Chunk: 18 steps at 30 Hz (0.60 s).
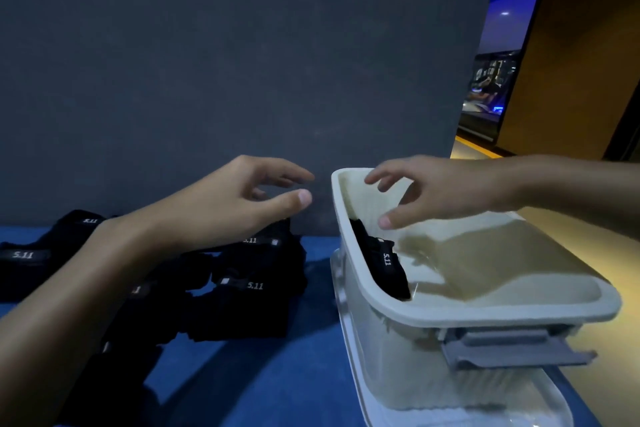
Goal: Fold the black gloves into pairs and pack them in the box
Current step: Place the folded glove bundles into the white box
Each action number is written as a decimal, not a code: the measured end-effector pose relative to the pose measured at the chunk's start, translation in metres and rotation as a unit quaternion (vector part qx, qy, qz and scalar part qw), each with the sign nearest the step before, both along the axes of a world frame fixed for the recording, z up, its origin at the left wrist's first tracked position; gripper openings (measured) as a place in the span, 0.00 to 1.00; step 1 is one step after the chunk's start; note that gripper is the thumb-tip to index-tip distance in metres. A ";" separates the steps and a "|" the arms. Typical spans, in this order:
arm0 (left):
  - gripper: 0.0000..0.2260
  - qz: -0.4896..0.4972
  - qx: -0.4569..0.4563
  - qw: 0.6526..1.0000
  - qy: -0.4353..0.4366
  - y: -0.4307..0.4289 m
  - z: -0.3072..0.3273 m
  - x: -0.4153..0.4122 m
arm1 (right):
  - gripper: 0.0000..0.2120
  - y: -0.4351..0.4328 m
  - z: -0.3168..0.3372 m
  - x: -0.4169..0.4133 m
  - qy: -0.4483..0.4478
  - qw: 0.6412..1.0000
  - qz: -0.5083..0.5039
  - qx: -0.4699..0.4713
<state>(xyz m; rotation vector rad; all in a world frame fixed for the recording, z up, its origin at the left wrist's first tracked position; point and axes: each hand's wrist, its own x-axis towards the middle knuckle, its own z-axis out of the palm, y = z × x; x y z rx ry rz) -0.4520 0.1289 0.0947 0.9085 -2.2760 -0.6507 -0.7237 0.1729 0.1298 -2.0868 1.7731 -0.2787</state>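
Blue bench (277,374) under a grey wall (207,45): loose black gloves (256,284) lie directly below the released left grip (239,198), the nearer one. The right grip (443,191), also released, hovers above the box (485,312) holding 1 folded pair (384,263).

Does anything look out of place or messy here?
Nothing spilled or damaged. The glove bundle in the box leans against its left wall, and the other gloves lie in a loose heap on the table.
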 end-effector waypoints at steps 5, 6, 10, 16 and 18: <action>0.11 0.055 -0.039 0.997 -0.023 0.013 -0.001 0.036 | 0.15 0.016 0.026 0.055 -0.063 0.992 0.061 -0.086; 0.12 0.068 -0.044 0.996 -0.025 0.018 -0.004 0.046 | 0.14 0.019 0.028 0.070 -0.064 0.991 0.078 -0.090; 0.11 0.103 -0.064 0.993 -0.008 0.034 -0.018 0.080 | 0.13 0.033 0.027 0.125 -0.060 0.987 0.120 -0.089; 0.13 0.162 -0.127 0.974 -0.099 0.043 -0.037 0.115 | 0.09 0.035 -0.016 0.184 0.013 0.994 0.085 -0.072; 0.12 0.167 -0.130 0.972 -0.098 0.047 -0.040 0.124 | 0.09 0.035 -0.039 0.196 -0.006 0.997 0.055 -0.055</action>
